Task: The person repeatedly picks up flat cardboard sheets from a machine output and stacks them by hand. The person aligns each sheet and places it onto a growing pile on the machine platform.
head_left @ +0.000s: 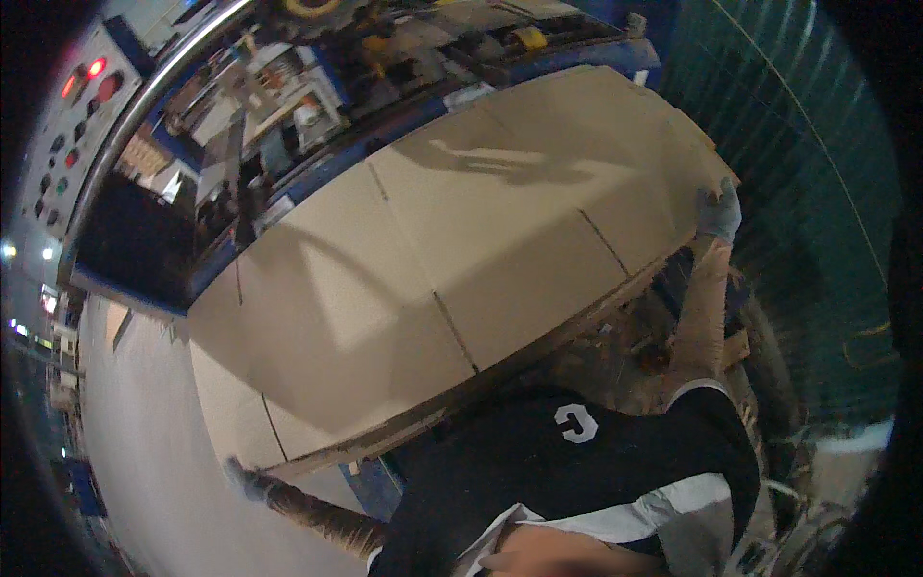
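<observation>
A long brown cardboard sheet (413, 240) with dark slots cut in from its long edges stretches across the middle. Its near edge looks thick, like several sheets stacked. My left hand (248, 481), in a grey glove, holds the near left corner, fingers closed at the edge. At the far right end, my right hand (719, 213), also gloved in grey, grips the short edge; part of its fingers is hidden. Shadows fall across the cardboard.
A blue machine (332, 173) with metal parts runs along the far side. At left is a control panel (72, 144) with red, green and black buttons and a lit red lamp. A green corrugated wall (798, 144) stands at right. Scraps (625, 346) lie below the near edge.
</observation>
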Demonstrator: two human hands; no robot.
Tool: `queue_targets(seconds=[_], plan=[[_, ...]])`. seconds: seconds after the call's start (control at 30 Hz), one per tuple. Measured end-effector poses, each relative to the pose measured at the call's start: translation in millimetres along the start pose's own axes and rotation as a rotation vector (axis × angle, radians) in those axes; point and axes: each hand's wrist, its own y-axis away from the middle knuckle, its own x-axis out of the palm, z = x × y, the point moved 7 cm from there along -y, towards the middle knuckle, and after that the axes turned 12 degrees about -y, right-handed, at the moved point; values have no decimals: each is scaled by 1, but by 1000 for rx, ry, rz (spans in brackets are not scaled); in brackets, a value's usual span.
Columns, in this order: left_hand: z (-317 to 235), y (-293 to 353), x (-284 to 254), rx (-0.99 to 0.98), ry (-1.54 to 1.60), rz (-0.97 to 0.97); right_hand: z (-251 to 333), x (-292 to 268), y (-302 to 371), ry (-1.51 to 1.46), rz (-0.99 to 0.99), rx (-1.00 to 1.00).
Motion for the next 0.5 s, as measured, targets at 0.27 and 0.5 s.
queue_targets(seconds=[0.27,0.5], plan=[[-25,31,20,-123,-283,-106,-29,2,6,618,270,21],[-79,36,71,-82,171,-68,-75,30,-27,1247,576,-183]])
